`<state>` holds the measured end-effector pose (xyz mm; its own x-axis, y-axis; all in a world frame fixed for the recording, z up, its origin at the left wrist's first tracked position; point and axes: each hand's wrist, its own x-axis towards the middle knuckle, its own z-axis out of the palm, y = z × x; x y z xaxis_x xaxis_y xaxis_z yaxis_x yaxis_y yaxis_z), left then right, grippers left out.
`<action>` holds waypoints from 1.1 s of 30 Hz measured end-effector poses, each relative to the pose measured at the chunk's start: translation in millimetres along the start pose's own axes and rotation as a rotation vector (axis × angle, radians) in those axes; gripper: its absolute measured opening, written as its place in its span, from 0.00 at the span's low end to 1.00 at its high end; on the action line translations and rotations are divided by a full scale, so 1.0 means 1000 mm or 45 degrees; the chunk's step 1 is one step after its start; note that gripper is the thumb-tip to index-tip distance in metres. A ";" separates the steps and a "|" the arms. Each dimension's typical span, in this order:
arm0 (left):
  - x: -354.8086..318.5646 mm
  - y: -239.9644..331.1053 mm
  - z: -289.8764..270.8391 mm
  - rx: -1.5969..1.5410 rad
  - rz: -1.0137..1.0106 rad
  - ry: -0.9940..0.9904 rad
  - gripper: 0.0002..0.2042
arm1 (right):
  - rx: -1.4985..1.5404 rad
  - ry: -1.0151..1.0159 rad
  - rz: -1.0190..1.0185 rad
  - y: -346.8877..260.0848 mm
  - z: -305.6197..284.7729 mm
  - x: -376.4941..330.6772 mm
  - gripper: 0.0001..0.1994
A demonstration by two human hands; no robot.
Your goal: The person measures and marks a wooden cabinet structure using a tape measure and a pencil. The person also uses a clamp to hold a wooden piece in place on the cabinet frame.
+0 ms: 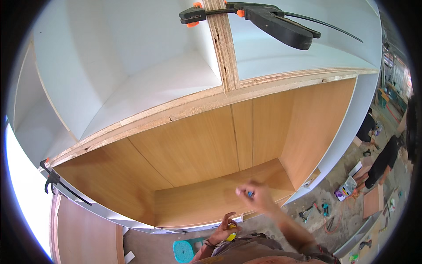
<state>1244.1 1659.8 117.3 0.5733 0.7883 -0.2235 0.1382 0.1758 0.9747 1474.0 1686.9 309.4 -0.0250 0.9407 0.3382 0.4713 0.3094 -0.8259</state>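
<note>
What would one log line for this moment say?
left hand: holds yellow object | right hand: raised, blurred, small blue item | before wooden cabinet

bar clamp (pixel 272 22) on plywood divider (pixel 223 48) | teal stool (pixel 183 250) | tools on floor (pixel 314 210)

I look down into a large cabinet (pixel 211 145) whose lower bay is lined in warm wood veneer, while the upper bays are white. My right hand (pixel 254 196) is raised in front of the wooden bay, blurred, pinching something small and blue (pixel 249 193) that I cannot make out. My left hand (pixel 224 229) is low by my waist, closed around a yellow object (pixel 231 232). A black clamp with orange pads (pixel 250 17) grips the plywood divider (pixel 224 48) above. Another clamp (pixel 55 180) sits on the cabinet's left edge. A teal stool (pixel 184 250) stands on the floor below, and tools (pixel 314 211) lie scattered to my right.
</note>
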 end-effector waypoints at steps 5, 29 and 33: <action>0.015 0.066 0.017 0.435 0.356 0.005 0.55 | 0.056 -0.123 0.323 0.073 0.053 -0.082 0.13; 0.003 0.151 -0.040 1.248 0.484 0.213 0.13 | 0.716 0.228 0.528 0.063 -0.053 -0.081 0.16; -0.031 0.210 -0.072 1.420 0.497 0.602 0.10 | 0.725 0.623 0.438 0.044 -0.107 -0.053 0.17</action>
<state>1197.5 1715.0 329.8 0.4182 0.8485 0.3243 0.7594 -0.5225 0.3877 1590.6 1636.0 303.6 0.4880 0.8697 0.0738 -0.1403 0.1616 -0.9768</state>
